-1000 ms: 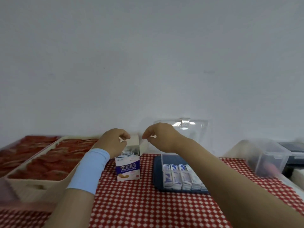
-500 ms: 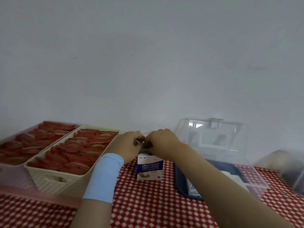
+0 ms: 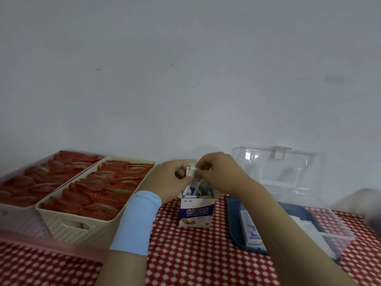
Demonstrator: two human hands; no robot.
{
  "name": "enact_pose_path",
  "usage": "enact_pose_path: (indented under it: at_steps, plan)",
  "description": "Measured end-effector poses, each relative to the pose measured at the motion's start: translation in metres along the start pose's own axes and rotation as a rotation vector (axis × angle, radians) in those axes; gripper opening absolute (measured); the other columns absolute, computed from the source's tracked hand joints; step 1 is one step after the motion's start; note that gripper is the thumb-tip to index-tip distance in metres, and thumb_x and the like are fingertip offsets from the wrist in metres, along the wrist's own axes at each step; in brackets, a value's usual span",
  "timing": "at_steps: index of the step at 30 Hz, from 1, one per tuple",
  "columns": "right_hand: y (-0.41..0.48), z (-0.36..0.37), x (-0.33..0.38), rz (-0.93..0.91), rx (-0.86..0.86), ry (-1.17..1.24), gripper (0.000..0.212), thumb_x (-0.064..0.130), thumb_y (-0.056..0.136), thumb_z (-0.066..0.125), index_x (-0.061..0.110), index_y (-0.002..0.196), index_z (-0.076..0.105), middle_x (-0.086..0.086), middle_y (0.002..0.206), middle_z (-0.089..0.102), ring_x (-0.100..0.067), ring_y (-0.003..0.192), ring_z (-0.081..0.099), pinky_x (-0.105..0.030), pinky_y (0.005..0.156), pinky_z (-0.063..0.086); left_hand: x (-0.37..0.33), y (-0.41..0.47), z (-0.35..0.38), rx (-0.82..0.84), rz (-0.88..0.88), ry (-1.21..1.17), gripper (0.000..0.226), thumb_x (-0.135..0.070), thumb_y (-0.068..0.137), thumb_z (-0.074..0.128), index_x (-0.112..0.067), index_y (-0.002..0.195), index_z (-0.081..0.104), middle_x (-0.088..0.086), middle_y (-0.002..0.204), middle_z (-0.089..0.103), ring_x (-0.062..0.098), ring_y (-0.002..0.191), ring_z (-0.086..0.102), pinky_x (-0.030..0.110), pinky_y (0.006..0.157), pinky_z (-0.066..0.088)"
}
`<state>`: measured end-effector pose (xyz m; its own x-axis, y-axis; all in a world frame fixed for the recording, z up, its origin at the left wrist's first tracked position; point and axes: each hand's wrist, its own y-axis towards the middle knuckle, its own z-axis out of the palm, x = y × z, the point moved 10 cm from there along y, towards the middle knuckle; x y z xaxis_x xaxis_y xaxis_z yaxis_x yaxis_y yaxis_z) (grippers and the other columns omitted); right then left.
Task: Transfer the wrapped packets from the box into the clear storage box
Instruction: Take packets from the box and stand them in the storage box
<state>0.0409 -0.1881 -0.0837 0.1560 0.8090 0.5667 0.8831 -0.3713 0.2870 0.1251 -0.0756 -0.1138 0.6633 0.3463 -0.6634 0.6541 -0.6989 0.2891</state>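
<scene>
A small white and blue cardboard box (image 3: 195, 213) stands open on the red checked cloth, with several wrapped packets (image 3: 194, 187) sticking out of its top. My left hand (image 3: 167, 180) and my right hand (image 3: 221, 174) meet just above the box. Both pinch the same white packet (image 3: 190, 172) between fingers and thumb. To the right sits the clear storage box (image 3: 321, 230) with a dark blue base and its lid (image 3: 276, 168) tilted up against the wall. A few packets (image 3: 252, 232) lie inside it, partly hidden by my right forearm.
A cream basket (image 3: 86, 223) full of red wrapped items stands left of the small box, with a pink tray (image 3: 24, 221) of the same items beyond it. A blurred object (image 3: 369, 205) sits at the right edge. A pale wall rises close behind everything.
My hands have closed together over the small box and lifted a white packet from it. The camera has shifted, so the storage box now sits further right.
</scene>
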Motion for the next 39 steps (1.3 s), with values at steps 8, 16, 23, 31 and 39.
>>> enact_pose_path:
  at_steps: [8, 16, 23, 31, 39]
  plan:
    - [-0.015, -0.001, -0.013, 0.045, -0.110, 0.465, 0.002, 0.013, 0.089, 0.073, 0.013, 0.087, 0.073, -0.004, 0.078, 0.075, -0.019, 0.068, 0.073, -0.026, 0.057, 0.058, -0.010, -0.003, -0.011, -0.081, 0.011, -0.198, 0.013, -0.021, 0.088, 0.071, -0.034, 0.089, 0.068, -0.009, 0.078, 0.072, 0.005, 0.074, 0.068, 0.032, 0.076, 0.058]
    - [-0.031, -0.029, -0.004, -0.046, -0.235, 0.789, 0.009, 0.007, 0.092, 0.067, 0.005, 0.099, 0.072, 0.001, 0.076, 0.075, -0.003, 0.070, 0.070, -0.012, 0.062, 0.051, -0.031, -0.011, 0.015, 0.156, -0.134, -0.990, 0.015, -0.017, 0.091, 0.065, -0.003, 0.095, 0.060, 0.014, 0.089, 0.073, 0.022, 0.078, 0.071, 0.035, 0.070, 0.057]
    - [-0.040, -0.043, -0.003, -0.053, -0.271, 0.743, 0.020, 0.012, 0.090, 0.071, 0.012, 0.109, 0.070, -0.009, 0.077, 0.075, -0.012, 0.068, 0.073, -0.019, 0.062, 0.056, -0.057, -0.024, 0.043, 0.375, -0.165, -1.210, 0.046, -0.026, 0.089, 0.058, -0.002, 0.129, 0.061, 0.021, 0.105, 0.068, 0.027, 0.092, 0.067, 0.043, 0.083, 0.057]
    - [-0.061, -0.057, -0.004, -0.073, -0.361, 0.398, 0.009, 0.035, 0.091, 0.069, 0.028, 0.088, 0.064, 0.015, 0.102, 0.067, -0.005, 0.087, 0.066, -0.018, 0.068, 0.052, -0.062, -0.020, 0.060, 0.333, -0.203, -1.243, 0.040, -0.034, 0.086, 0.061, -0.005, 0.113, 0.070, 0.021, 0.110, 0.066, 0.029, 0.099, 0.064, 0.043, 0.088, 0.053]
    - [-0.068, -0.041, 0.029, -0.305, -0.097, 0.006, 0.041, 0.041, 0.059, 0.090, 0.028, 0.076, 0.056, 0.020, 0.141, 0.048, 0.004, 0.124, 0.050, -0.017, 0.098, 0.044, -0.062, -0.023, 0.059, 0.352, -0.231, -1.314, 0.040, -0.034, 0.082, 0.063, -0.007, 0.109, 0.070, 0.015, 0.090, 0.069, 0.023, 0.082, 0.072, 0.034, 0.069, 0.061]
